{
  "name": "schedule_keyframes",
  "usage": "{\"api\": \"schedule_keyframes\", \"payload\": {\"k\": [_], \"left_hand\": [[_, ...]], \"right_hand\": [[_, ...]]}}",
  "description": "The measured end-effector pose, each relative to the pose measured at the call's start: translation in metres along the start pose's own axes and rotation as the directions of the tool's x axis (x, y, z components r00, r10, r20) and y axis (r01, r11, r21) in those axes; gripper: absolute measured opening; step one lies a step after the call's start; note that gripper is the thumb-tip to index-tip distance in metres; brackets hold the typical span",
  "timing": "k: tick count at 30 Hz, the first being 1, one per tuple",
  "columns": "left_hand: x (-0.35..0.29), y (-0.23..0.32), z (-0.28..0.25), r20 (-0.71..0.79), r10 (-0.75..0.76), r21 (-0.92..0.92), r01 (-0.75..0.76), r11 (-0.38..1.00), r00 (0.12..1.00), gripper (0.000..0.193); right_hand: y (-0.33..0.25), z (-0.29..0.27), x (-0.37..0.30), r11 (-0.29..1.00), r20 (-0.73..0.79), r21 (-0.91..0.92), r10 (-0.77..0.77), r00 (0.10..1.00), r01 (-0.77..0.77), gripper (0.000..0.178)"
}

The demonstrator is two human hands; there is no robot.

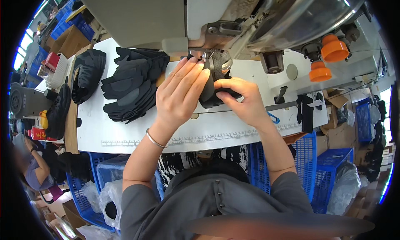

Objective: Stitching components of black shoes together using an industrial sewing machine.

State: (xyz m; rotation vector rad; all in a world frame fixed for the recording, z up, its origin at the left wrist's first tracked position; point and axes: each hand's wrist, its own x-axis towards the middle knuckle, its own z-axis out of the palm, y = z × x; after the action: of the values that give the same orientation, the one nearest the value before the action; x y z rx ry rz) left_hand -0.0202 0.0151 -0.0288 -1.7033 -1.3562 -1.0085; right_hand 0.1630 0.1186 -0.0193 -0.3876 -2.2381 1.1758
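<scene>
The black piece (209, 97) lies between the two hands, up at the head of the sewing machine (213, 31); the left hand (177, 92) is flat, fingers stretched out side by side, with its fingertips on the piece's left part, close to the metal parts under the machine head; the right hand (246, 101) pinches the piece's right edge between thumb and fingers, so the piece sits to the left of that hand and to the right of the left palm; a bracelet (155, 139) circles the left wrist; left of the left hand, a fanned pile of dark cut pieces (133, 83) rests on the white table (93, 129); farther left stands a dark shoe (88, 75); a ruler strip (200, 138) runs along the table's near edge.
</scene>
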Motion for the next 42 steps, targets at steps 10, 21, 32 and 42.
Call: {"api": "schedule_keyframes", "payload": {"k": [10,21,32,42], "left_hand": [[-0.001,-0.010,0.005,-0.099,-0.117,-0.214,0.094,0.972,0.988,0.025],[-0.003,-0.013,0.007,-0.116,0.023,-0.120,-0.037,0.992,0.993,0.019],[-0.006,-0.025,0.002,-0.039,0.099,-0.141,-0.104,0.985,0.994,0.027],[-0.004,-0.028,0.000,-0.005,0.100,-0.111,-0.100,0.989,0.995,0.026]], "right_hand": [[0.005,0.010,-0.015,0.991,-0.068,0.115,-0.065,0.996,0.073,0.028],[0.005,0.008,-0.020,0.958,-0.100,0.286,0.055,0.993,-0.024,0.017],[0.005,0.016,-0.022,0.965,-0.145,0.262,0.027,0.989,0.012,0.013],[0.006,0.015,-0.012,0.955,-0.206,0.293,0.021,0.978,0.041,0.011]]}}
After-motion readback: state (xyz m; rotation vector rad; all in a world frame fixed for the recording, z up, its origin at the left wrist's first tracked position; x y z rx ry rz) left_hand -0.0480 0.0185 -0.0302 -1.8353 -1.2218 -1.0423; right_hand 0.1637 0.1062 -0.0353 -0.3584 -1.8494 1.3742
